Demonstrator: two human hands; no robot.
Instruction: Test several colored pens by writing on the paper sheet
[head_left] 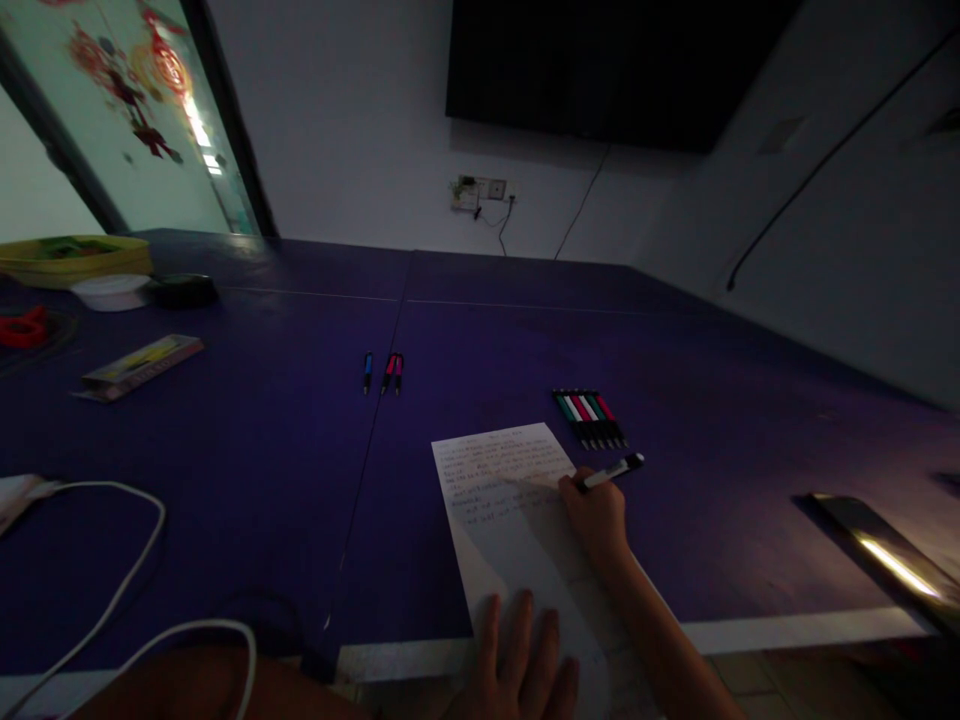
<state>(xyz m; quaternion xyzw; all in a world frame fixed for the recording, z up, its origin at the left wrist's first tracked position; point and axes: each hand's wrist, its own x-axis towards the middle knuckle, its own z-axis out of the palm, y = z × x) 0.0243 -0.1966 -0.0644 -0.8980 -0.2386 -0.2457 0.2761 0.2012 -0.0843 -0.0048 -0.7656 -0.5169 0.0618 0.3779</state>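
Pale walls (337, 130) close in the room, dim and bluish. Below them spreads a broad purple worktop (285, 430), crossed by thin seams, with a pale strip along its near edge. A large black screen (600, 70) hangs on the far wall, above a group of sockets (484, 190) with dark cords trailing down. At the left, a dark-framed glass panel (142, 130) lets in greenish light behind blurred red decorations (169, 65).

A yellow basket (82, 262) sits at the worktop's far left, with a white bowl (112, 292) and a black round object (182, 291) just beside it. Nearer are a long, slim box (142, 367) and a red object (26, 328) too blurred to name. A white cable (161, 520) loops across the near left; a dark, glossy object (885, 550) lies at the near right, reflecting a bright strip.

The sheet of paper (510, 540) lies at the near edge, its upper part covered in handwriting too small to read. The left hand (517, 665) rests on its lower part, fingers spread. The right hand (600, 515), at its right edge, pinches a white pen (613, 470) with a black end.

Beyond the paper, a row of pens (589, 418) lies side by side; farther left are two pink pens (392, 374) and one blue pen (367, 373).
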